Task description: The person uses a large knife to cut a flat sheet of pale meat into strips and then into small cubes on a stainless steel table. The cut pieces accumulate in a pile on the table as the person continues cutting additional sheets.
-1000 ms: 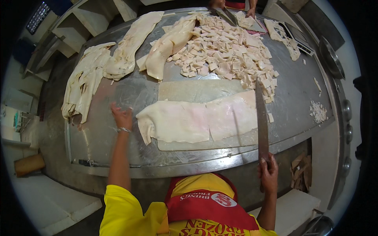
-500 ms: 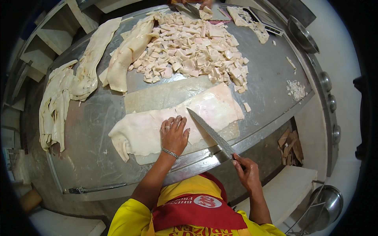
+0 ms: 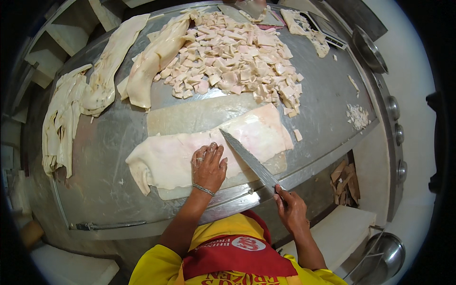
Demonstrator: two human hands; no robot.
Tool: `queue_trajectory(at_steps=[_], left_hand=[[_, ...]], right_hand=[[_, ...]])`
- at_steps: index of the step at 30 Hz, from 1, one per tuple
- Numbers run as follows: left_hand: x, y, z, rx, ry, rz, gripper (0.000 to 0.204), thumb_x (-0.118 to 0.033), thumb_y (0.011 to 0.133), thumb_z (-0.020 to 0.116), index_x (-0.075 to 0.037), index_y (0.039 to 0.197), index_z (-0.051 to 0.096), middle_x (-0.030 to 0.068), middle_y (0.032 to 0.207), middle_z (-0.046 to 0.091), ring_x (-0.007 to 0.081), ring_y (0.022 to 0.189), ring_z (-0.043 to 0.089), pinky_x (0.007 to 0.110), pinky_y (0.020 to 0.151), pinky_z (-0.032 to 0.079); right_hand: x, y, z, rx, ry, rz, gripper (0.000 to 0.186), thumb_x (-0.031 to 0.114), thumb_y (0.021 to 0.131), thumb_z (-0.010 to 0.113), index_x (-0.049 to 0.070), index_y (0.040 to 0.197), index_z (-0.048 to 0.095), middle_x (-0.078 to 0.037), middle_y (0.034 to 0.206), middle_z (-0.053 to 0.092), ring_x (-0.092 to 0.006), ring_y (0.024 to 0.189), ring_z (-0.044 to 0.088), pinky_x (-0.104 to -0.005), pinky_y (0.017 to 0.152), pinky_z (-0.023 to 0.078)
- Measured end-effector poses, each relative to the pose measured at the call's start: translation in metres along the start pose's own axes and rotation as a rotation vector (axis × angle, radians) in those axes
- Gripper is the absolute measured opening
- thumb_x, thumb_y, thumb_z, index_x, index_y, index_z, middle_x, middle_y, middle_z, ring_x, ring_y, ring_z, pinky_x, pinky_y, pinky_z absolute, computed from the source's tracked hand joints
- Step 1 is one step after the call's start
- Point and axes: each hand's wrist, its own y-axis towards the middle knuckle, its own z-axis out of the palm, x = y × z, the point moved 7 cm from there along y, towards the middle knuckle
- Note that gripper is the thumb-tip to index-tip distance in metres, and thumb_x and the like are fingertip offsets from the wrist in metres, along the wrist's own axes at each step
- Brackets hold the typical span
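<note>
pale slab [image 3: 180, 156] lies flat under the left hand [image 3: 208, 166], fingers spread open; right hand [image 3: 290, 211] wraps tight around knife [image 3: 249, 161] handle.

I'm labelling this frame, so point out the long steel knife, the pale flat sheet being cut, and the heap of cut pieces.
long steel knife [image 3: 247, 159], head view, mid-blade
pale flat sheet [image 3: 164, 159], head view, left half
heap of cut pieces [image 3: 237, 59], head view, centre

Left hand [image 3: 207, 167] flat on pale sheet [image 3: 166, 159], right hand [image 3: 290, 209] gripping knife [image 3: 249, 160]
</note>
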Motion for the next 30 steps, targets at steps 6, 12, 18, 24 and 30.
queue_trajectory(at_steps=[6, 12, 18, 24, 30], left_hand=[[-0.003, 0.001, -0.002, -0.015, -0.014, -0.008, 0.043, -0.022, 0.088, 0.069, -0.009, 0.129, 0.065, 0.0131, 0.132, 0.062, 0.0319, 0.123, 0.052, 0.049, 0.11, 0.035], [-0.002, 0.001, 0.0, 0.004, 0.01, -0.016, 0.044, -0.022, 0.087, 0.069, -0.008, 0.128, 0.064, 0.0118, 0.132, 0.062, 0.0295, 0.124, 0.051, 0.048, 0.111, 0.035], [-0.001, 0.0, -0.003, 0.004, 0.009, -0.031, 0.044, -0.022, 0.087, 0.068, -0.009, 0.129, 0.064, 0.0112, 0.132, 0.061, 0.0292, 0.124, 0.051, 0.048, 0.112, 0.034], [-0.004, -0.001, -0.003, -0.02, 0.004, -0.025, 0.044, -0.021, 0.087, 0.068, -0.009, 0.129, 0.064, 0.0112, 0.131, 0.062, 0.0285, 0.124, 0.051, 0.048, 0.112, 0.034], [-0.006, -0.003, -0.004, -0.021, -0.001, -0.025, 0.044, -0.021, 0.086, 0.069, -0.008, 0.128, 0.065, 0.0109, 0.131, 0.062, 0.0283, 0.124, 0.051, 0.047, 0.111, 0.034]], right_hand=[[-0.008, 0.005, 0.014, -0.039, -0.037, -0.033, 0.036, 0.023, 0.092, 0.075, 0.023, 0.127, 0.071, -0.016, 0.075, 0.06, -0.0334, 0.064, 0.065, -0.0459, 0.057, 0.051], [-0.013, 0.002, 0.019, -0.047, -0.002, 0.0, 0.036, 0.023, 0.092, 0.074, 0.023, 0.128, 0.071, -0.017, 0.077, 0.06, -0.0335, 0.062, 0.064, -0.0464, 0.057, 0.051], [-0.02, 0.007, 0.012, -0.046, -0.029, -0.006, 0.036, 0.024, 0.093, 0.073, 0.023, 0.129, 0.07, -0.018, 0.078, 0.06, -0.0342, 0.062, 0.064, -0.0473, 0.057, 0.052], [-0.014, 0.019, 0.012, -0.041, -0.071, -0.039, 0.037, 0.024, 0.093, 0.073, 0.023, 0.13, 0.07, -0.018, 0.077, 0.06, -0.0342, 0.064, 0.065, -0.0467, 0.057, 0.052], [-0.023, 0.02, 0.016, -0.083, -0.081, -0.059, 0.037, 0.025, 0.093, 0.073, 0.025, 0.13, 0.07, -0.018, 0.077, 0.06, -0.0356, 0.064, 0.066, -0.0473, 0.055, 0.052]])
